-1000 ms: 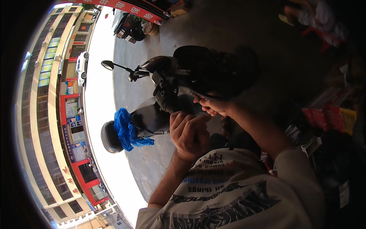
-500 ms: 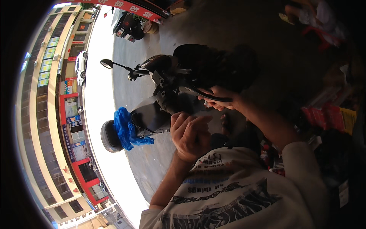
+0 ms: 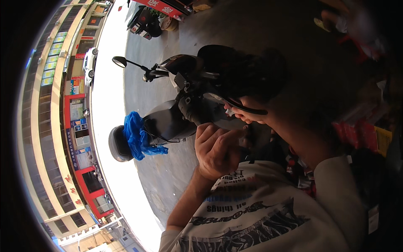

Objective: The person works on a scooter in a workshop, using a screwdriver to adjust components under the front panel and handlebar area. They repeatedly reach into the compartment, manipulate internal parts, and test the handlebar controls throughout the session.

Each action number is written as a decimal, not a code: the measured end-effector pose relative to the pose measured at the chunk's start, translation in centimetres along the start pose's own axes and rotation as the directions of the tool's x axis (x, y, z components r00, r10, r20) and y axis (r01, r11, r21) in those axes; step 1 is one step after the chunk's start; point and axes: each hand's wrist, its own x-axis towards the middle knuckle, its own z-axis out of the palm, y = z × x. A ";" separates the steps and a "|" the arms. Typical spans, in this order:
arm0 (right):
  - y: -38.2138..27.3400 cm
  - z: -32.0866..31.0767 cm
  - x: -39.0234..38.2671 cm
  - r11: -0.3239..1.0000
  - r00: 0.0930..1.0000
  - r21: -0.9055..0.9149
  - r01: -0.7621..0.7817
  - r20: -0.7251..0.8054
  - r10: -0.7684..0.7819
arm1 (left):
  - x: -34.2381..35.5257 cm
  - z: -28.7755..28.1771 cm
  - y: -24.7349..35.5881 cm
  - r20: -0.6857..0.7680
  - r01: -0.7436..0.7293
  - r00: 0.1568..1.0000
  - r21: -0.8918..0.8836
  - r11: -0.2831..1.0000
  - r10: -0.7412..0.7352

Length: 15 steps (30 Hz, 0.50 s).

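A dark scooter [image 3: 163, 117] stands before me, its handlebar pointing my way. My left hand [image 3: 219, 149] is closed, fingers curled, right by the outer end of the black handlebar grip [image 3: 189, 110]. Whatever it may pinch is hidden by the fingers. Beyond the grip, my right hand [image 3: 248, 114] is closed behind a curved black lever [image 3: 252, 110], which crosses in front of it. A small pale piece [image 3: 229, 112] shows at its fingertips, too small to name. I cannot tell whether this hand touches the lever.
A blue plastic bag [image 3: 136, 136] hangs by the scooter's rear box [image 3: 119, 144]. One mirror [image 3: 119, 61] sticks out at the far side. Red and yellow packages [image 3: 365, 134] lie in shade at right. Another parked scooter [image 3: 143, 23] and a white car [image 3: 90, 66] are farther off.
The view has shifted slightly. Both hands appear a little farther right in the picture, my left hand still closed beside the grip and my right still behind the lever.
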 end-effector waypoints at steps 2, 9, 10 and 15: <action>1.7 1.0 0.3 0.980 0.998 0.201 0.004 0.060 -0.017 | 0.1 -0.4 -0.2 -0.012 0.014 1.000 -0.159 0.987 -0.016; 3.3 3.8 0.9 0.952 0.997 0.301 0.061 0.021 -0.071 | -7.9 -2.1 -8.1 -0.331 0.661 0.396 -0.544 0.516 -0.857; 3.2 3.9 0.8 0.951 0.997 0.302 0.072 0.007 -0.078 | -8.5 -1.4 -10.4 -0.197 0.722 0.333 -0.575 0.384 -0.922; 3.2 3.6 1.0 0.961 0.986 0.221 0.166 -0.063 -0.156 | -10.4 2.7 -21.3 0.005 0.649 0.681 -0.466 0.601 -0.732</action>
